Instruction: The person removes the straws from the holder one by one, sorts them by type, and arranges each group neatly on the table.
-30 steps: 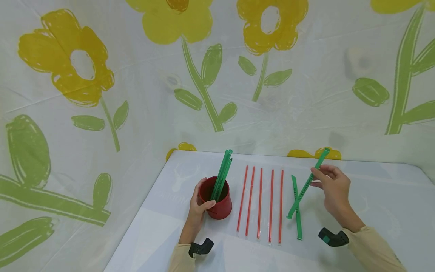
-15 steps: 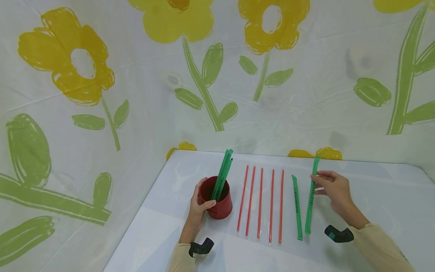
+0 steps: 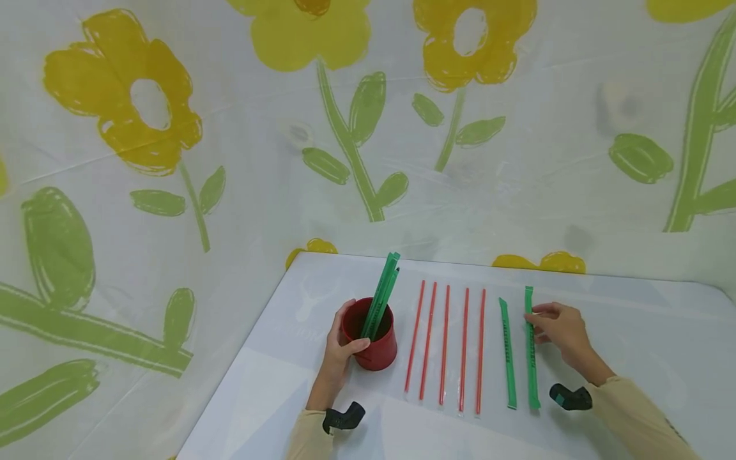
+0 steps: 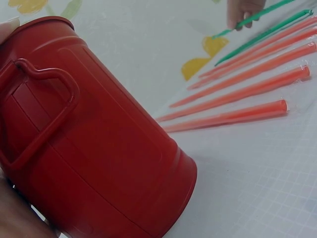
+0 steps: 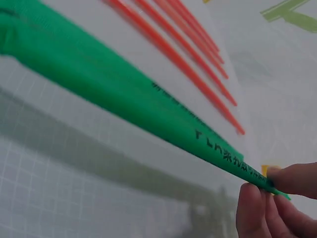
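Observation:
A red metal cup (image 3: 377,355) with a wire side handle stands on the table. My left hand (image 3: 339,348) grips it around the side, thumb at the rim. Several green paper-wrapped straws (image 3: 382,295) lean inside the cup. My right hand (image 3: 566,329) pinches another green-wrapped straw (image 3: 531,367) near its far end. In the right wrist view, this straw (image 5: 133,106) casts a shadow on the table below it. Just left of it lies a second green-wrapped straw (image 3: 508,361), roughly parallel.
Several red straws (image 3: 444,348) in clear wrappers lie side by side between the cup and the green straws. The white table (image 3: 437,437) backs onto a hanging flower-print cloth (image 3: 517,191), which also runs along the left side.
My right hand has turned its green straw from slanting across the lying one to parallel on its right, and lowered it toward the table. My left hand still holds the cup.

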`<state>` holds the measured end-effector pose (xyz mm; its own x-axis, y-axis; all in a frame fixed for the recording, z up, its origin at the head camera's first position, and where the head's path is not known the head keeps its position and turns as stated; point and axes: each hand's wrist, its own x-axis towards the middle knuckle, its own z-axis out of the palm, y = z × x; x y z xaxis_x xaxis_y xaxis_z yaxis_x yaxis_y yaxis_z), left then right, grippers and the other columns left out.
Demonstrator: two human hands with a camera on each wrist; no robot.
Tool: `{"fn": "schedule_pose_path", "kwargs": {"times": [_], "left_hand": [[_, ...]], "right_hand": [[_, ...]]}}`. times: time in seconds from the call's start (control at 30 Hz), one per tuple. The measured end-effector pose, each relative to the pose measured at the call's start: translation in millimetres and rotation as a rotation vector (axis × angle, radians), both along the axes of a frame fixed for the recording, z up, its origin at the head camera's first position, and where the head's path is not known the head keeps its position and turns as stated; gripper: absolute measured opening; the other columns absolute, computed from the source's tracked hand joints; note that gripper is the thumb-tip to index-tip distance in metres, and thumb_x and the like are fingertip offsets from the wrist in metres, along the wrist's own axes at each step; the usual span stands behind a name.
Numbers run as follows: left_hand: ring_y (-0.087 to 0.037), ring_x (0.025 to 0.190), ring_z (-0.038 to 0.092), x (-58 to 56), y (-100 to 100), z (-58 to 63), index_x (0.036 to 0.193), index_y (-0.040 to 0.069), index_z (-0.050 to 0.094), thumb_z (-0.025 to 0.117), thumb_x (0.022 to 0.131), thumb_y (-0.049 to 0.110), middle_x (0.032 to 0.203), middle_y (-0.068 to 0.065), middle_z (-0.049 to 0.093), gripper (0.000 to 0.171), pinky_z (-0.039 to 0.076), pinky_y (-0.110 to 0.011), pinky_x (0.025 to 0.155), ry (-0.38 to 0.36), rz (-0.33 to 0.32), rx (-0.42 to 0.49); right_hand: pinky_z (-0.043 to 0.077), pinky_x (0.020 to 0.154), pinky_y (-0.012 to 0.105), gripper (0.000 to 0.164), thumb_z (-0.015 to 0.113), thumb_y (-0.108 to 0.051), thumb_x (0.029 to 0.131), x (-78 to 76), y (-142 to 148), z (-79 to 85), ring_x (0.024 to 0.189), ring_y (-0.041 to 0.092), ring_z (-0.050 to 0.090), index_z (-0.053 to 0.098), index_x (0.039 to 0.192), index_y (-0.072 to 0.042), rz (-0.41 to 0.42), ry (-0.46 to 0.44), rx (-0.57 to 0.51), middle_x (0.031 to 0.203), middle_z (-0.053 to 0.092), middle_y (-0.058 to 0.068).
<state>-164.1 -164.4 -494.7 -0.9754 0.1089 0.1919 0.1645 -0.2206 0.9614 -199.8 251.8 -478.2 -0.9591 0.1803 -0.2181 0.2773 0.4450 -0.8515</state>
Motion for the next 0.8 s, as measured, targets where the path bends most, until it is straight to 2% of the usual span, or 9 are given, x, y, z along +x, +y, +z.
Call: {"fn": "schedule_pose_path", "kwargs": {"times": [0.13,0.23,0.5,0.8], "left_hand": [[-0.033,0.130,0.030,0.6,-1,-0.4,0.146,0.015,0.028,0.062,0.077,0.004,0.142,-0.015,0.036,0.077,0.047,-0.036,0.093,-0.004,0.001,0.008],[-0.034,0.130,0.029,0.0,-1,-0.2,0.145,0.015,0.028,0.062,0.078,0.004,0.143,-0.016,0.035,0.077,0.047,-0.036,0.093,-0.001,-0.007,0.008],[-0.034,0.131,0.029,0.2,0,-0.7,0.146,0.016,0.028,0.063,0.078,0.004,0.143,-0.015,0.035,0.077,0.047,-0.037,0.092,-0.005,0.001,-0.012],[-0.033,0.131,0.029,1.0,1,0.5,0.145,0.019,0.030,0.063,0.078,0.005,0.142,-0.012,0.036,0.076,0.047,-0.036,0.093,-0.015,0.010,-0.008]], "right_hand": [[0.050,0.056,0.021,0.053,0.066,-0.028,0.088,-3.4,-1,-10.0,0.067,0.017,0.059,0.051,0.120,0.012,0.065,-0.010,0.093,0.092,0.065,0.018],[0.050,0.056,0.022,0.050,0.066,-0.026,0.088,-4.9,-2,-15.8,0.068,0.017,0.058,0.053,0.118,0.013,0.081,0.006,0.143,0.092,0.064,0.020],[0.050,0.050,0.023,0.039,0.064,-0.013,0.087,-6.0,-4,-17.7,0.061,0.016,0.056,0.054,0.113,0.014,0.080,0.059,0.192,0.089,0.061,0.022],[0.049,0.050,0.025,0.035,0.062,-0.014,0.088,-5.6,-2,-14.6,0.058,0.017,0.056,0.053,0.109,0.012,0.068,0.061,0.210,0.087,0.060,0.021]]}}
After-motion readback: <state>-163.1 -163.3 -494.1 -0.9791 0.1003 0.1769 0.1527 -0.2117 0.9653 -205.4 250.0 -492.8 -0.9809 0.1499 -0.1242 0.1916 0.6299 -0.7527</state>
